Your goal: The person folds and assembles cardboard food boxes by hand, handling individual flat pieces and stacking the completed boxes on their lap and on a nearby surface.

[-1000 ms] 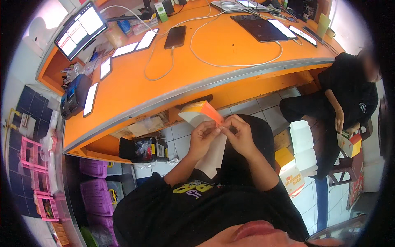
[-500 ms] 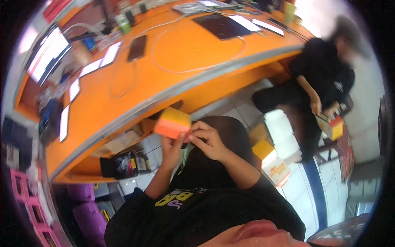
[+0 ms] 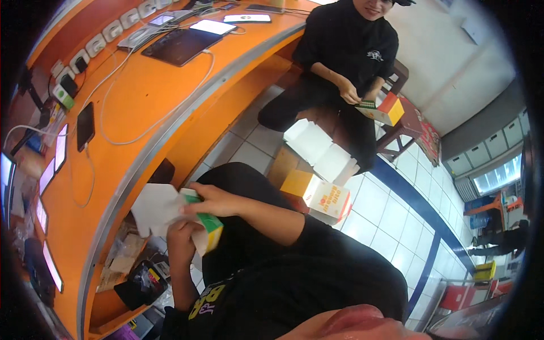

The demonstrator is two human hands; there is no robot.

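A paper carton with a white inside and green and yellow outer sides is partly folded in front of my lap, its white flap spread open to the left. My right hand grips its upper edge, thumb on the white inside. From below, my left hand holds the carton near its middle, fingers curled and partly hidden. To the right, a yellow-and-white carton rests beside open white cartons.
An orange desk with a metal edge curves along the left, bearing a tablet, phones and cables. Across from me sits a person in black, handling a red-and-yellow carton. White floor tiles lie to the right.
The view has swung to the right. The carton in my hands has turned, from showing yellow and orange sides to showing its white inside and green side. My right hand now reaches over its top edge.
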